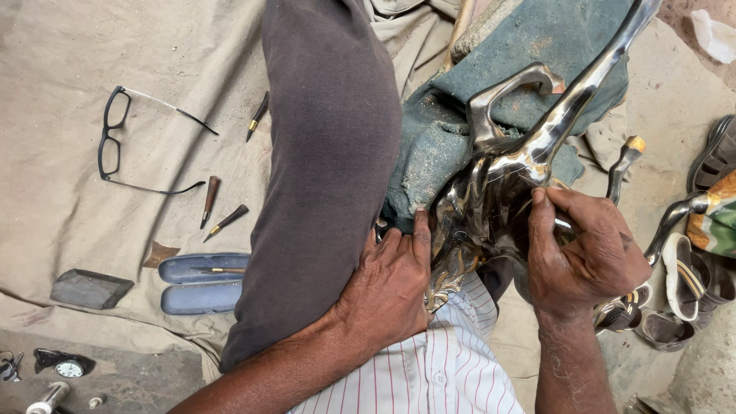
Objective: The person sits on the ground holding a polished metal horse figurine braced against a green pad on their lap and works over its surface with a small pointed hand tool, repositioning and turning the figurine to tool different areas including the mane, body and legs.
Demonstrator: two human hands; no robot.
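Observation:
A shiny metal sculpture [506,165] with curved, polished limbs lies across my lap on a green cloth [437,138]. My left hand [391,284] presses against its lower left side, thumb up on the metal. My right hand [586,253] is closed around a thin tool whose tip meets the sculpture near its middle; most of the tool is hidden in the fist. My leg in dark trousers [322,153] stretches away beside the piece.
Black eyeglasses [115,142] and several small chisels [222,215] lie on the beige cloth at left, with an open blue case [203,282], a dark stone [90,288] and a small clock [69,368]. Sandals [690,284] and another metal piece [625,165] sit at right.

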